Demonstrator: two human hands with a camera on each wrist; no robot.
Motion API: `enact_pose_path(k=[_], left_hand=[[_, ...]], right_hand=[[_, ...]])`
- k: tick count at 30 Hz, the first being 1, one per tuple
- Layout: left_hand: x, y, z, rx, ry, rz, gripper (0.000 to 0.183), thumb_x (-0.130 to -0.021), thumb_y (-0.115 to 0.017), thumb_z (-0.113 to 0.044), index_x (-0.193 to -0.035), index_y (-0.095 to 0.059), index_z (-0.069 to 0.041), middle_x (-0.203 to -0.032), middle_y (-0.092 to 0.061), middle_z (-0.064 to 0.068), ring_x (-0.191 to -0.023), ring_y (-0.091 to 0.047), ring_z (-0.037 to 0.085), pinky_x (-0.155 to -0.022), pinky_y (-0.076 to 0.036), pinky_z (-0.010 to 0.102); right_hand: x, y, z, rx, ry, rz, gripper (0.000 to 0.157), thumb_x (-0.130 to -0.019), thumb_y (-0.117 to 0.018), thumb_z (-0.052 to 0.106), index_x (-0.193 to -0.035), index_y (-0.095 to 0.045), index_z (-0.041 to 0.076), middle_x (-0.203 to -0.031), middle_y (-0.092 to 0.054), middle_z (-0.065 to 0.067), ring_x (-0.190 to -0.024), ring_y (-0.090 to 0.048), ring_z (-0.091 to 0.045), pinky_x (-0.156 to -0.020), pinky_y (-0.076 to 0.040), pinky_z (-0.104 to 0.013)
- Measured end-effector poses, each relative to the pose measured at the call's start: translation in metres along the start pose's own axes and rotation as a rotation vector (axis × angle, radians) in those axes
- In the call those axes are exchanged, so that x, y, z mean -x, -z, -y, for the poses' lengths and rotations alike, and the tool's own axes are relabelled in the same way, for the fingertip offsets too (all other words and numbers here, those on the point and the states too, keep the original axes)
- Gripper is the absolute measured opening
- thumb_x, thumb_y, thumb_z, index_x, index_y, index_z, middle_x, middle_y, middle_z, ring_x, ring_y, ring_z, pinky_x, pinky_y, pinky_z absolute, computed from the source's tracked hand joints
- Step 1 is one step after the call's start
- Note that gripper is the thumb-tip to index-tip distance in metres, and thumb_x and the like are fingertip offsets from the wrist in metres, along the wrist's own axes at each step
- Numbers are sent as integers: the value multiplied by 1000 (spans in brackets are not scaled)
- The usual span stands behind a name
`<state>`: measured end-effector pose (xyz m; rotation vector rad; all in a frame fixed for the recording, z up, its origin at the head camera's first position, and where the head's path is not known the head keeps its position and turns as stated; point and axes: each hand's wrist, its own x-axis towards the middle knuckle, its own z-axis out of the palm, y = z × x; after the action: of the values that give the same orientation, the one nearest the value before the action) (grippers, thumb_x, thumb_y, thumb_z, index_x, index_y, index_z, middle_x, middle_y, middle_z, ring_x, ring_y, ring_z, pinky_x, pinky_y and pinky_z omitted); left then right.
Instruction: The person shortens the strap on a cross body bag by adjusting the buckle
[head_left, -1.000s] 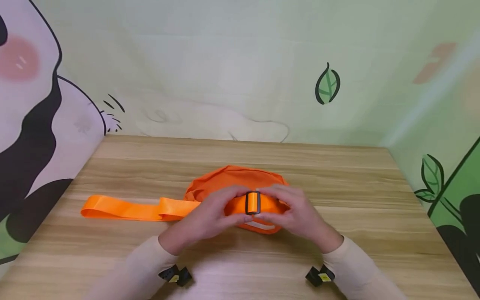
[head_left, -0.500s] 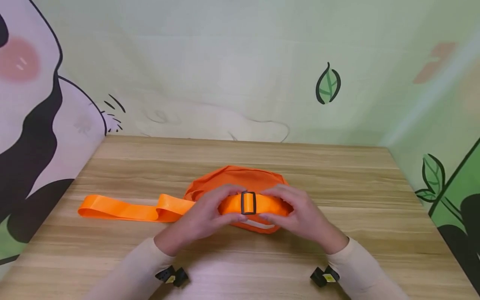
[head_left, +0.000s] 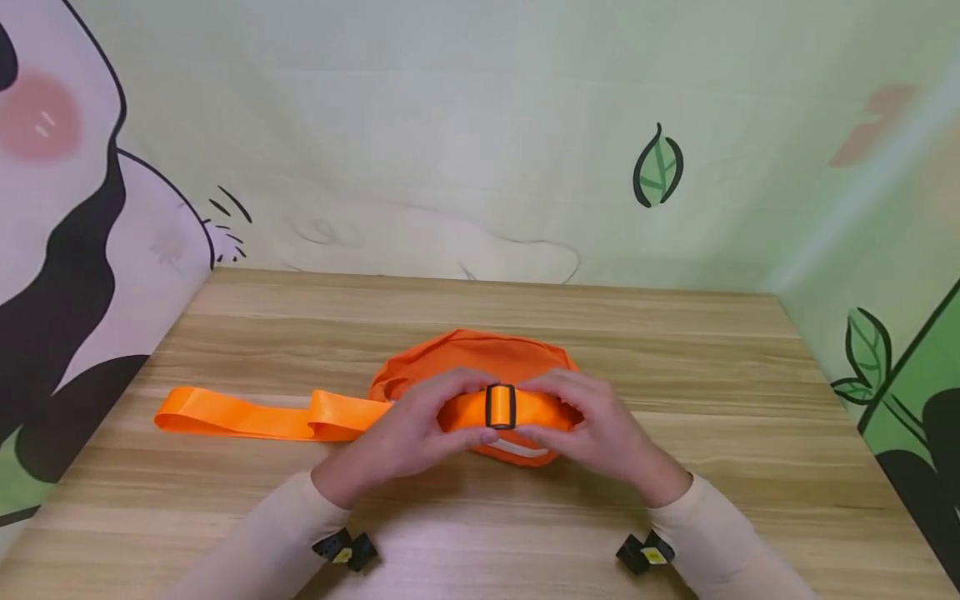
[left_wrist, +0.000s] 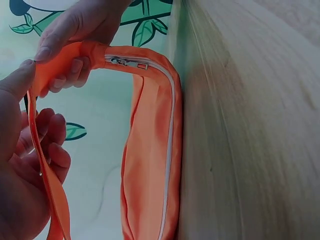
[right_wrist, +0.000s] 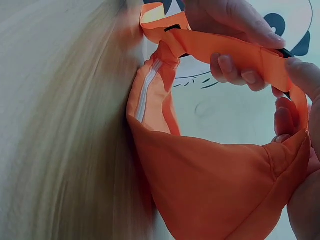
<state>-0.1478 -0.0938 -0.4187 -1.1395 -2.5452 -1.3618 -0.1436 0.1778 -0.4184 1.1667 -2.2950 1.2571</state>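
An orange waist bag [head_left: 480,354] lies on the table, its strap [head_left: 232,415] looping out to the left. My left hand [head_left: 408,425] pinches the strap between thumb and fingers just left of a black slider buckle [head_left: 513,406]. On the other side of that buckle, my right hand [head_left: 603,429] pinches the strap too. The buckle sits between both sets of fingertips, raised above the bag. In the left wrist view, a pale zipper [left_wrist: 170,125] curves along the bag, with its metal pull [left_wrist: 122,62] near the strap end. Another black buckle [right_wrist: 173,28] shows in the right wrist view.
The wood-grain table [head_left: 675,350] extends around the bag on all sides. Behind it stands a pale green printed wall [head_left: 450,150] with leaf and panda drawings. Small black devices [head_left: 347,550] hang at both cuffs.
Over the last second the strap and buckle have shifted slightly left, then a touch back right. Both hands keep their pinch on the strap; the bag stays in place.
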Motion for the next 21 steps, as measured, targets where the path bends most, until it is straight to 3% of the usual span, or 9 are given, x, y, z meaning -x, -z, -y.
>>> enact_pose_path(k=[4, 9, 11, 15, 21], left_hand=[[-1, 0, 1, 9, -9, 3, 48, -94, -87, -26, -137, -66, -17, -127, -73, -4, -109, -66, 11, -97, -58, 31], [-3, 0, 0, 13, -16, 6, 49, -92, -89, -25, -135, -68, -16, -125, -73, -5, -108, -66, 12, -94, -57, 29], [-3, 1, 0, 7, -15, 3, 49, -91, -89, -25, -135, -69, -16, -125, -74, -5, -108, -66, 12, -92, -57, 29], [-3, 2, -1, 0, -29, -6, 49, -91, -89, -24, -135, -69, -15, -124, -74, -4, -106, -66, 12, -90, -58, 29], [-3, 2, -2, 6, -38, -23, 48, -90, -90, -22, -133, -71, -14, -121, -75, -4, -104, -66, 11, -89, -58, 28]], right_hand=[[-1, -1, 1, 2, -3, -2, 52, -76, -95, -1, -124, -76, 6, -113, -80, -6, -97, -74, -19, -81, -63, -28], [-2, -2, -1, -6, 22, -4, 42, -88, -90, 21, -124, -77, 4, -111, -81, -9, -95, -75, -20, -81, -63, -26], [-2, -2, 0, -9, 26, -3, 43, -89, -90, 23, -125, -77, 3, -111, -81, -10, -95, -75, -21, -81, -63, -27], [-3, -2, 1, -16, 33, -11, 51, -78, -95, 3, -125, -76, 1, -111, -81, -12, -95, -76, -23, -82, -63, -26], [-4, -4, 0, -23, 59, -35, 48, -85, -92, 14, -126, -75, -2, -113, -81, -16, -97, -78, -28, -87, -62, -20]])
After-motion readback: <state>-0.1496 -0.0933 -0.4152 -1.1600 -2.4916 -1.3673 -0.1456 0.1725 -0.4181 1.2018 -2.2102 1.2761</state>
